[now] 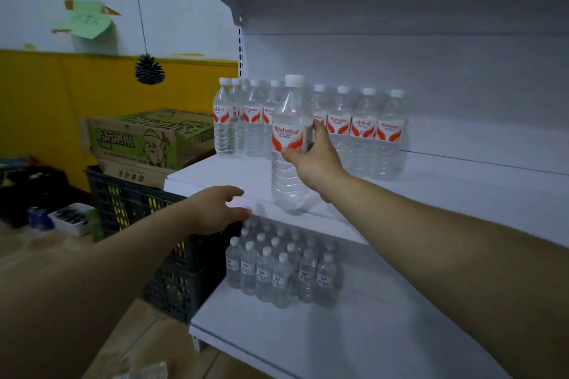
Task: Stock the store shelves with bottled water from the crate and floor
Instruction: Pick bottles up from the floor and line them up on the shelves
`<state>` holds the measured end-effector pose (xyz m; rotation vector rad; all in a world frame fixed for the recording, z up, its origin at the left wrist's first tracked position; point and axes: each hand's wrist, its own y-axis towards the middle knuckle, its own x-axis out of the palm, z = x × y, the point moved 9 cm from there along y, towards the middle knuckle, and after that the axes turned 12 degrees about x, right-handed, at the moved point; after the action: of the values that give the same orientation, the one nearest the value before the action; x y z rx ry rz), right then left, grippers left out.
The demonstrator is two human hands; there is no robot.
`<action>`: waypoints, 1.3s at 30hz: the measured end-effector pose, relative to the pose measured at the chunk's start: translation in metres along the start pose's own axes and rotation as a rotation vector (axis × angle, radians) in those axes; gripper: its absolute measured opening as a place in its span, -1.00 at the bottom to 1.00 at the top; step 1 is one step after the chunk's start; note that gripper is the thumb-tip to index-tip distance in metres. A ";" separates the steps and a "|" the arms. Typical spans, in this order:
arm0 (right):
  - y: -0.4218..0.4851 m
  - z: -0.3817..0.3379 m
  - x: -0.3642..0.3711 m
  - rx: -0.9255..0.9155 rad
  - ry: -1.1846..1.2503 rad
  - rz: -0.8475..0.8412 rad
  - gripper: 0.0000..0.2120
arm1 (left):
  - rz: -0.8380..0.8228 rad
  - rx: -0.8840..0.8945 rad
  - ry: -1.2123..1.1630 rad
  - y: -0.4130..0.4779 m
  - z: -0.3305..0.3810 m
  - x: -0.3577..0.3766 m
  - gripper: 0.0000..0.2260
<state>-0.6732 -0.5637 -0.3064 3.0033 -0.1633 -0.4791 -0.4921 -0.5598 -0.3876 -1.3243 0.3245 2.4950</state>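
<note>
Water bottle (288, 135) is held upright at the shelf (215, 172) edge: right of the crate (123, 203) the left hand (212, 209) hovers by that edge, grip slack and empty, while the right hand (314, 163) keeps its grip closed round the label, likely to slide it toward the back row (363, 129).

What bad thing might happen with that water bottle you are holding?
The bottle in the right hand is right at the front edge of the shelf; released there, it might tip and fall off. Pushed back too hard, it could bump the row of bottles behind it and knock some over.
</note>
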 end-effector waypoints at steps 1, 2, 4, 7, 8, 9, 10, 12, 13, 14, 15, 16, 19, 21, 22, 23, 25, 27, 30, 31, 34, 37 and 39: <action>0.014 0.005 0.004 0.004 -0.005 0.004 -0.27 | 0.003 -0.010 0.058 0.010 -0.011 -0.003 -0.41; 0.027 0.009 0.008 0.007 -0.008 0.007 -0.29 | 0.018 -0.019 0.112 0.021 -0.022 -0.006 -0.42; 0.052 0.016 0.017 -0.004 -0.001 0.019 -0.33 | 0.054 -0.034 0.197 0.043 -0.042 -0.013 -0.41; 0.092 0.022 0.033 -0.019 0.028 0.034 -0.33 | 0.093 -0.086 0.268 0.077 -0.073 -0.022 -0.39; 0.100 0.021 0.038 -0.026 0.025 0.034 -0.35 | 0.085 -0.097 0.301 0.084 -0.079 -0.023 -0.39; 0.111 0.022 0.044 -0.030 0.018 0.035 -0.37 | 0.078 -0.104 0.331 0.093 -0.086 -0.024 -0.39; 0.121 0.023 0.050 -0.032 0.006 0.038 -0.39 | 0.071 -0.110 0.354 0.101 -0.094 -0.025 -0.38; 0.136 0.026 0.060 -0.032 -0.026 0.013 -0.36 | 0.071 -0.114 0.381 0.115 -0.105 -0.029 -0.37; 0.140 0.028 0.065 -0.030 -0.052 -0.017 -0.32 | 0.073 -0.114 0.387 0.120 -0.109 -0.030 -0.37; 0.144 0.030 0.070 -0.029 -0.082 -0.043 -0.27 | 0.075 -0.111 0.390 0.124 -0.112 -0.032 -0.37; 0.147 0.033 0.073 -0.030 -0.107 -0.058 -0.24 | 0.079 -0.105 0.394 0.128 -0.114 -0.032 -0.37; 0.150 0.036 0.076 -0.031 -0.117 -0.061 -0.23 | 0.082 -0.094 0.406 0.131 -0.115 -0.032 -0.37; 0.166 0.038 0.087 -0.039 -0.110 -0.032 -0.24 | 0.086 -0.060 0.476 0.135 -0.115 -0.025 -0.37; 0.179 0.036 0.100 -0.045 -0.119 -0.022 -0.26 | 0.095 -0.045 0.492 0.134 -0.116 -0.023 -0.32; 0.185 0.035 0.106 -0.051 -0.120 -0.018 -0.27 | 0.102 -0.037 0.498 0.134 -0.117 -0.023 -0.32; 0.191 0.034 0.113 -0.058 -0.116 -0.015 -0.28 | 0.114 -0.026 0.507 0.134 -0.117 -0.023 -0.36; 0.202 0.034 0.125 -0.075 -0.110 -0.004 -0.28 | 0.134 -0.015 0.521 0.135 -0.116 -0.024 -0.44; 0.213 0.034 0.134 -0.084 -0.118 0.011 -0.28 | 0.146 -0.011 0.522 0.134 -0.115 -0.024 -0.45; 0.226 0.034 0.143 -0.083 -0.129 0.031 -0.28 | 0.157 -0.003 0.522 0.135 -0.115 -0.023 -0.44; 0.230 0.035 0.145 -0.083 -0.128 0.037 -0.28 | 0.155 -0.003 0.521 0.135 -0.115 -0.024 -0.43; 0.237 0.036 0.150 -0.081 -0.139 0.065 -0.29 | 0.138 -0.004 0.521 0.136 -0.116 -0.023 -0.39; 0.242 0.037 0.152 -0.080 -0.148 0.107 -0.28 | 0.132 -0.001 0.528 0.137 -0.115 -0.023 -0.43; 0.246 0.038 0.153 -0.069 -0.147 0.124 -0.27 | 0.130 -0.002 0.526 0.136 -0.115 -0.023 -0.44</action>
<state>-0.5627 -0.8281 -0.3614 2.8681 -0.3346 -0.6777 -0.4413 -0.7281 -0.4238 -2.0071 0.5329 2.2011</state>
